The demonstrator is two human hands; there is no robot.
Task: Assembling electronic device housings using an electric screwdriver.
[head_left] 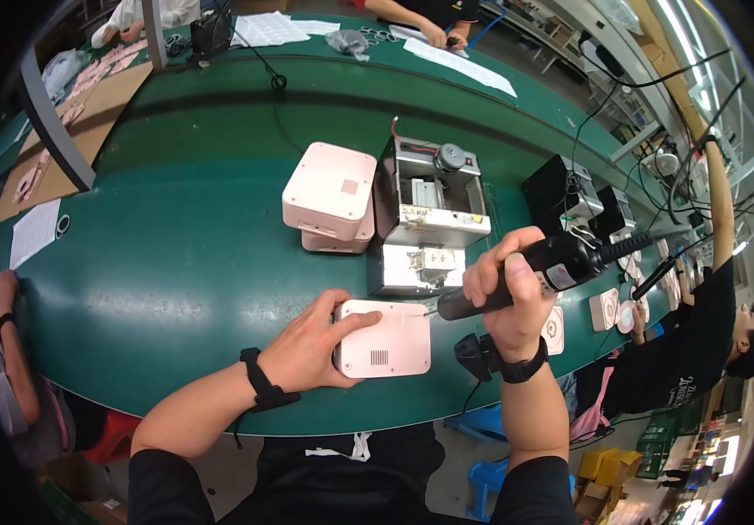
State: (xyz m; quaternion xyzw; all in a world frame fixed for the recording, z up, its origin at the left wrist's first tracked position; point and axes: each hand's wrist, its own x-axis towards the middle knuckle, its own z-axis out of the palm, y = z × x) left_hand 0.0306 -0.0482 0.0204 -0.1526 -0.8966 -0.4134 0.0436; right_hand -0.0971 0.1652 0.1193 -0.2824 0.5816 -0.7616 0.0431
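Observation:
A pale pink plastic housing (pixel 399 337) with rounded corners lies on the green table in front of me, its vented, screw-holed face up. My left hand (pixel 307 344) grips its left side, the thumb resting on top and the fingers round the edge. In my right hand (pixel 510 284) is a black electric screwdriver (pixel 561 262), held tilted with its bit pointing left. The bit's tip is at the housing's upper right corner; whether it sits in a screw hole I cannot tell. Just beyond the housing stands a metal screw feeder (pixel 429 214).
Stacked pink housings (pixel 329 188) stand left of the feeder. Black boxes (pixel 561 188) with cables are farther right, near more pink parts (pixel 604 309). A co-worker (pixel 683 350) reaches up at the right; other people sit left and across. A paper sheet (pixel 34 234) lies at left.

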